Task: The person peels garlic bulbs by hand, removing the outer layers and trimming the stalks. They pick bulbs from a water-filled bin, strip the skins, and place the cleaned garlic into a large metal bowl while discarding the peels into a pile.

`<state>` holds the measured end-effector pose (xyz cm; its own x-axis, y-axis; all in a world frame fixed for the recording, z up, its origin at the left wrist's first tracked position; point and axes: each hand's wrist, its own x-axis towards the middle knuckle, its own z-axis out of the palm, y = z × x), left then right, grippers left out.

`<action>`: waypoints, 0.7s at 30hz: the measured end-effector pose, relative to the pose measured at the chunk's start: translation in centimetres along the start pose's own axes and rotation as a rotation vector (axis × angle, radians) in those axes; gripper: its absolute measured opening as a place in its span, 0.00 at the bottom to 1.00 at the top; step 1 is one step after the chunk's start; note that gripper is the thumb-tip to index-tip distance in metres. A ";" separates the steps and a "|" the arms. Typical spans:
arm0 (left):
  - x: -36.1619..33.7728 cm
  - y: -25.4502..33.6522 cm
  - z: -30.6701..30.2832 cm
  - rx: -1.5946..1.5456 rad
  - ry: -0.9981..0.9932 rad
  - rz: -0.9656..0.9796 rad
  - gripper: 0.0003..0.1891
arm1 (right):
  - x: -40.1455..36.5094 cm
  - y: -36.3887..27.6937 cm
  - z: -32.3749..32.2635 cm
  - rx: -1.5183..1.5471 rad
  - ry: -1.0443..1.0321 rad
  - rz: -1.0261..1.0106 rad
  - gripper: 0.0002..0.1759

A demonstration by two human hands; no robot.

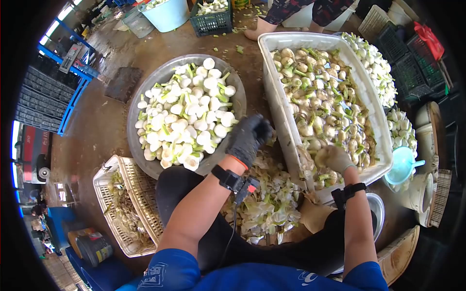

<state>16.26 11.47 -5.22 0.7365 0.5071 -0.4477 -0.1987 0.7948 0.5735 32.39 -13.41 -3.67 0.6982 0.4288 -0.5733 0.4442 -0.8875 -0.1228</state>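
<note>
My left hand point(250, 139), in a black glove, is held between the round metal basin point(134, 119) and the white tub point(285, 127). Its fingers are curled, and what they hold, if anything, is too small to tell. My right hand point(335, 159), in a pale glove, reaches over the near part of the tub, among unpeeled bulbs point(318, 104) lying in water. Its fingers are bent down at the bulbs, and their grip is unclear. White peeled bulbs with green stems point(191, 109) fill the basin. Loose peelings point(272, 203) are heaped between my legs.
Left of my knee stands a cream plastic crate point(127, 206) with scraps. More white bulbs point(374, 68) and a light blue scoop point(401, 165) are to the right. Ahead are a dark crate point(211, 22), a light blue tub point(166, 14) and another person's legs point(286, 13).
</note>
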 end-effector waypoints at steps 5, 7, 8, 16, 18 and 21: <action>-3.5 -2.6 2.0 0.088 -0.489 -0.828 0.17 | -7.1 -2.5 -5.3 0.661 0.287 -0.383 0.29; -5.2 -2.0 3.4 -0.015 -0.574 -0.879 0.17 | -9.0 -4.1 -5.0 0.845 0.239 -0.600 0.31; -6.1 -2.0 4.4 -0.122 -0.654 -0.927 0.18 | -9.6 -5.2 -4.6 0.862 0.260 -0.729 0.29; -7.3 -3.8 4.4 0.859 -0.475 0.155 0.28 | -9.3 -5.5 -2.8 0.960 0.406 -0.726 0.08; -5.6 -5.5 2.6 0.299 -0.432 -0.173 0.22 | -9.7 -5.9 -2.6 0.708 0.668 -0.758 0.05; -5.5 -5.5 3.7 -0.010 -0.227 -0.514 0.24 | -9.4 -6.1 -1.9 0.540 0.765 -0.738 0.07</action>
<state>15.72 3.11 -3.39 0.8607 -0.0303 -0.5081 0.2177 0.9242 0.3137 24.15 -11.69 3.97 0.6085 0.6923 0.3879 0.7128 -0.2620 -0.6505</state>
